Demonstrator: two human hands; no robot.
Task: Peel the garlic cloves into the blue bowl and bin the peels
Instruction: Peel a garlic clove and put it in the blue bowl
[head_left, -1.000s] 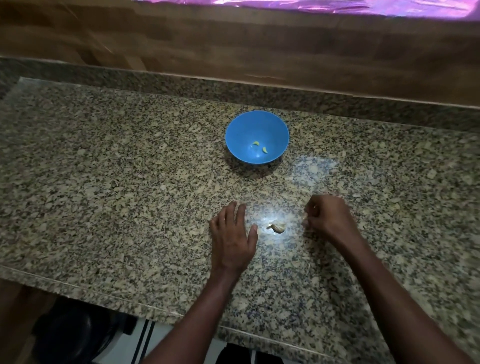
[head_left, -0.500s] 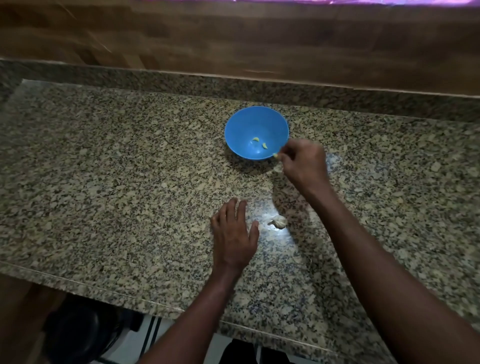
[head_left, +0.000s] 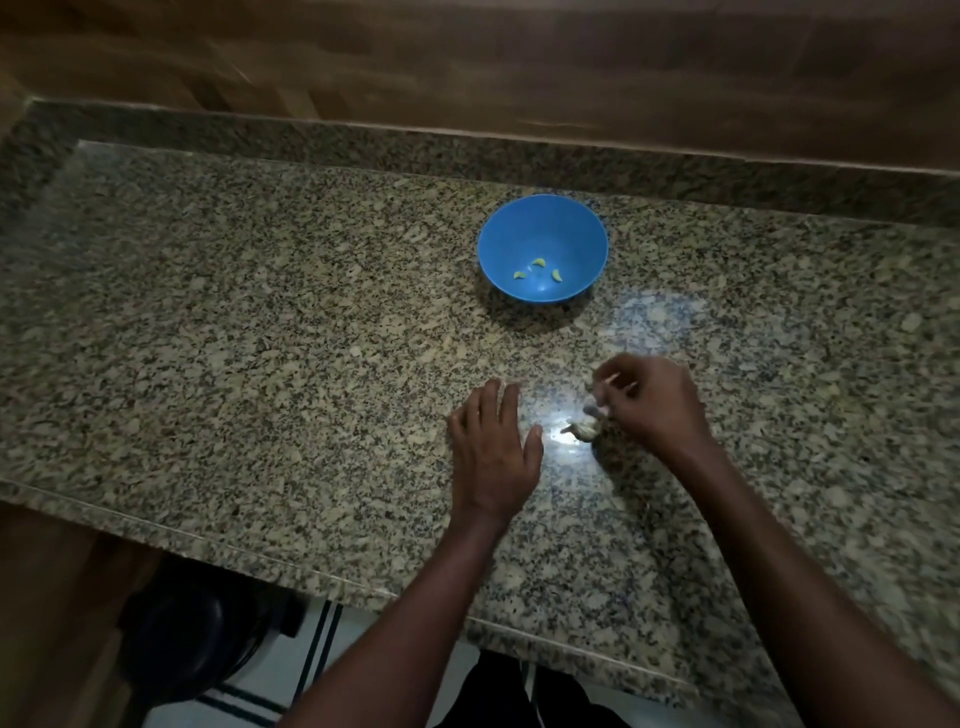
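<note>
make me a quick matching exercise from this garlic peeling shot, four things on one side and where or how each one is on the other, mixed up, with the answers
Things:
1. blue bowl
2. peeled cloves
3. left hand
4. garlic piece

Places or states:
A. flat on the counter, fingers straight
B. lying inside the bowl
C. on the counter between the two hands, in the bright light patch
D. standing on the granite counter, farther from the person than both hands

Pairs: 1-D, 2-B, 3-A, 4-C
</note>
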